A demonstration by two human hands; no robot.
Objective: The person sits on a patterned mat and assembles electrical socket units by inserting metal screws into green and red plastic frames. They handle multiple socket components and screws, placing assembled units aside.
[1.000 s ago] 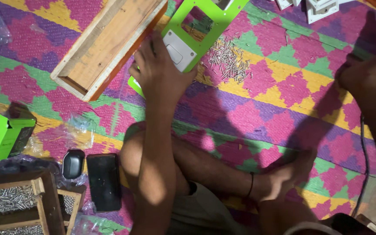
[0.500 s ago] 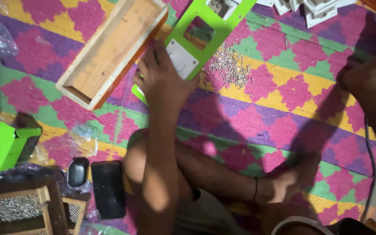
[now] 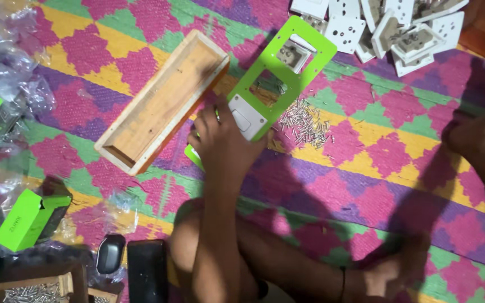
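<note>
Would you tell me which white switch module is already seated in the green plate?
The white switch module under the left hand, filling the green plate's nearest cutout; the other white modules lie loose on the mat above.

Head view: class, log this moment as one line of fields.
left hand: pressing on green plate | right hand: not in view | beside: wooden box, loose screws | surface: patterned mat

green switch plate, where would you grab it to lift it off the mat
Take the green plate by its long right edge, beside the middle cutout, coming from the side of the screw pile. It lies flat and thin, the left hand covers its near end, and the wooden box crowds the other edge.
</note>
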